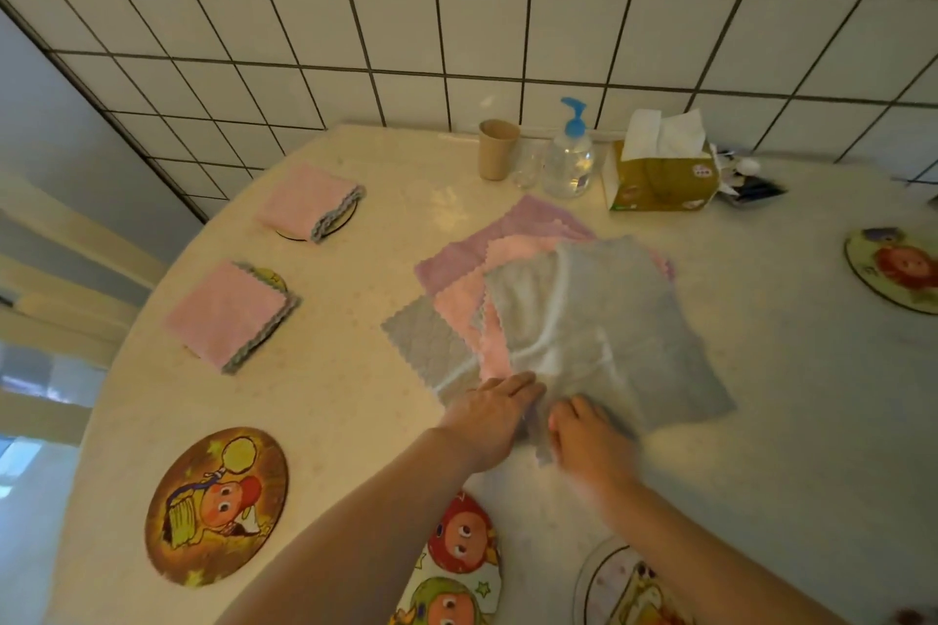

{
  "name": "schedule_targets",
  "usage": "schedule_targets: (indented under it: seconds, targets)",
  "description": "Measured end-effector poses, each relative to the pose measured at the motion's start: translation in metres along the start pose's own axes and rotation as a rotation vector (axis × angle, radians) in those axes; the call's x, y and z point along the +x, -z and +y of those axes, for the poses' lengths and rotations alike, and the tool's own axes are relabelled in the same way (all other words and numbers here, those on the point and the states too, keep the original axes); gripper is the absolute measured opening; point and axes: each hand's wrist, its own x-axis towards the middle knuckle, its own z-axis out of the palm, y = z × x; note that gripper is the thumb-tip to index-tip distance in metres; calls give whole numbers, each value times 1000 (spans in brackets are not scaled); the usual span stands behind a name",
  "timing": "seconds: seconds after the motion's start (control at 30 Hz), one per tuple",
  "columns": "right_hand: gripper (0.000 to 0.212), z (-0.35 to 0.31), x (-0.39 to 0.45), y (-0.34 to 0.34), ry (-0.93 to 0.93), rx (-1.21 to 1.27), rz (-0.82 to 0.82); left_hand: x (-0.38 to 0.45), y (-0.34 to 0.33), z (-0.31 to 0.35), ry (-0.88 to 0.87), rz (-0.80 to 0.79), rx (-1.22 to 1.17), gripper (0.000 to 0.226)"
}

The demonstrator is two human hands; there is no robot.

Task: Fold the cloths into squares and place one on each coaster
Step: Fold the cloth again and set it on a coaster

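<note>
Both hands work the near edge of the top grey cloth [609, 310]: the left hand [495, 414] lies flat with straight fingers; the right hand [589, 431] is blurred, grip indeterminate. Risk: dragging may shift the loose pile beneath. Count: two folded pink cloths [228, 310] on coasters; four bare coasters [215, 505]; roughly four unfolded cloths.

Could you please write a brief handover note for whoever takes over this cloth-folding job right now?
Left hand: flat on the grey cloth, near edge.
Right hand: fingers curled on that cloth's near edge; motion blur hides the exact grip.
Grey cloth tops the unfolded cloth pile at table centre.
Done: two folded pink cloths sit on the far-left coasters.
Left: fold the pile; the brown coaster, the right-edge coaster and two near-edge coasters are bare.
</note>
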Motion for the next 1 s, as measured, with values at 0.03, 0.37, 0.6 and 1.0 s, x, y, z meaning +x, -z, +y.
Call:
schedule_targets:
  seconds: [0.03,0.37,0.6,1.0]
  targets:
    - [42,1,-1,-1,11,-24,22,2,1,0,3,-14,14,58]
    - [31,17,1,38,118,273,201,17,2,-5,54,16,-89,55]
    - [12,19,9,145,247,670,455,50,60,16,333,497,-346,28]
    - [14,-37,7,239,489,950,493,-56,126,-85,488,842,-484,2]
